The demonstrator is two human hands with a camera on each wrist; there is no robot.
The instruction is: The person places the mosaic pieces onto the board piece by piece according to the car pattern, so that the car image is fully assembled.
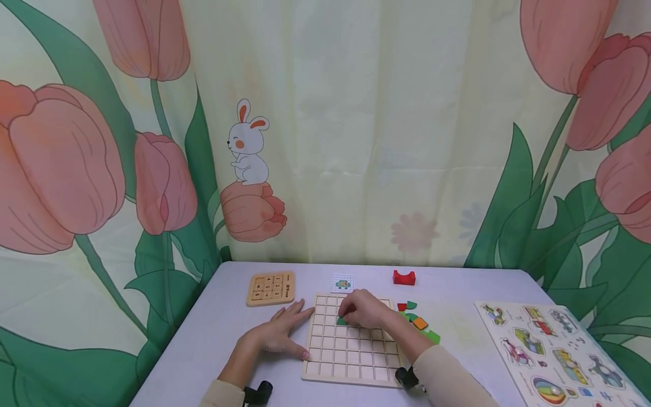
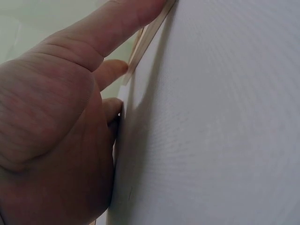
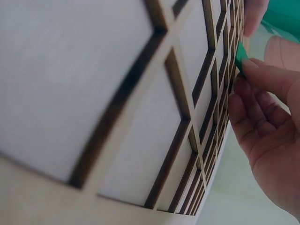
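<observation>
A wooden grid board point(image 1: 351, 357) lies on the white table, its small square cells divided by thin strips. My left hand point(image 1: 277, 332) is spread at its left side, fingers extended, thumb and fingertips touching the edge; the left wrist view shows the thumb point(image 2: 117, 28) against the wooden rim. Over the board's upper middle, my right hand point(image 1: 367, 310) pinches a small green piece point(image 1: 342, 321) between thumb and fingertips. In the right wrist view that green piece point(image 3: 240, 57) touches the grid; its full shape is hidden by the fingers.
Loose pieces lie right of the board, among them an orange square point(image 1: 420, 323) and a bright green piece point(image 1: 433, 337). Behind the board are a pattern card point(image 1: 343, 283) and a red block point(image 1: 404, 278). A number puzzle point(image 1: 271, 289) sits left, a picture board point(image 1: 554, 353) right.
</observation>
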